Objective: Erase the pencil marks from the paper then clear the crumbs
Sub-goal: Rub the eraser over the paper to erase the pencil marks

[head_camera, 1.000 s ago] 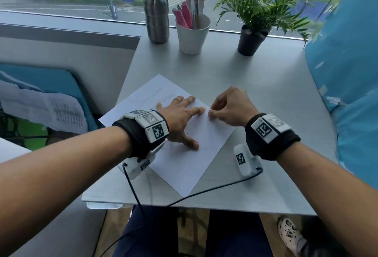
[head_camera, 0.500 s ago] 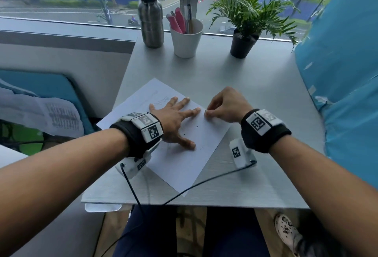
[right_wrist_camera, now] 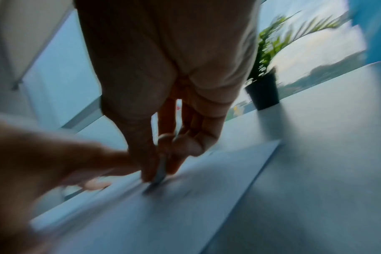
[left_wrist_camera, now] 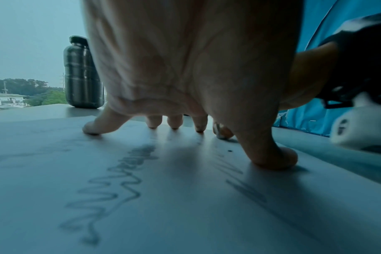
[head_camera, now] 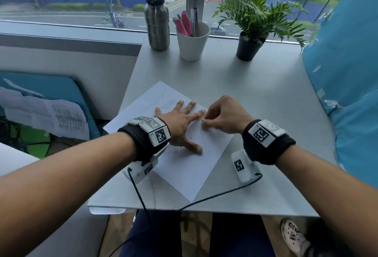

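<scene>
A white sheet of paper [head_camera: 184,170] lies at an angle on the grey table [head_camera: 255,97]. Wavy pencil scribbles [left_wrist_camera: 117,185] show on it under my left wrist, and fainter marks [head_camera: 166,104] sit near its far corner. My left hand [head_camera: 180,125] lies spread flat on the sheet, fingertips pressing it down. My right hand [head_camera: 223,115] pinches a small grey eraser [right_wrist_camera: 161,170] between thumb and fingers, its tip on the paper beside my left index finger. A few dark crumbs [head_camera: 208,151] lie near my left thumb.
Along the window edge stand a steel bottle [head_camera: 157,23], a white cup of pens [head_camera: 192,40] and a potted plant [head_camera: 250,46]. A blue cushion [head_camera: 347,76] borders the right side. Cables [head_camera: 204,199] trail off the table's near edge.
The right hand with the eraser has made small moves against the paper beside the left index finger, and it is blurred in the wrist view. The left hand stays spread on the sheet.
</scene>
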A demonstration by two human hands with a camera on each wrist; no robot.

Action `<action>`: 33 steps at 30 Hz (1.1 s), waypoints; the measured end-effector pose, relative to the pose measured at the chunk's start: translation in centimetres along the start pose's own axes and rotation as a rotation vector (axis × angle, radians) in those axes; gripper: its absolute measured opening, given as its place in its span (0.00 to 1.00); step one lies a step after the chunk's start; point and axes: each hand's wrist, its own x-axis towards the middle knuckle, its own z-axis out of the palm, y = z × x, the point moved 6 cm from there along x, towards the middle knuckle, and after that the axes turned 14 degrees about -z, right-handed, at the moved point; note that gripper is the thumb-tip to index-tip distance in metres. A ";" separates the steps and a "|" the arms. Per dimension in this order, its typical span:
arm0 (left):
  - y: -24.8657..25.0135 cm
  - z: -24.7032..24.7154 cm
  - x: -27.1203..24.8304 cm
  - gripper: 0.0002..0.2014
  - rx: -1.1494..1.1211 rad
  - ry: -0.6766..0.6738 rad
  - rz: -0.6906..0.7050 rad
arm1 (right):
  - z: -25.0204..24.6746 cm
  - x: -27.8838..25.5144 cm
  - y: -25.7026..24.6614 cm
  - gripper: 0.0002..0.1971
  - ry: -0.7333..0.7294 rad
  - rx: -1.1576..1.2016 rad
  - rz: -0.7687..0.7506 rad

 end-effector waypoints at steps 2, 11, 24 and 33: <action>0.0 0.0 0.1 0.62 -0.008 0.000 -0.009 | -1.5 0.4 1.3 0.03 0.091 -0.009 0.058; -0.2 0.1 0.1 0.67 -0.034 0.002 -0.011 | -1.0 1.0 0.3 0.04 0.037 -0.010 0.049; -0.4 0.3 0.5 0.70 -0.023 -0.017 -0.050 | 0.7 0.2 -2.2 0.03 0.030 -0.022 -0.019; -0.8 0.2 0.5 0.73 -0.035 -0.022 -0.053 | 0.7 0.8 -1.7 0.03 0.054 -0.045 -0.007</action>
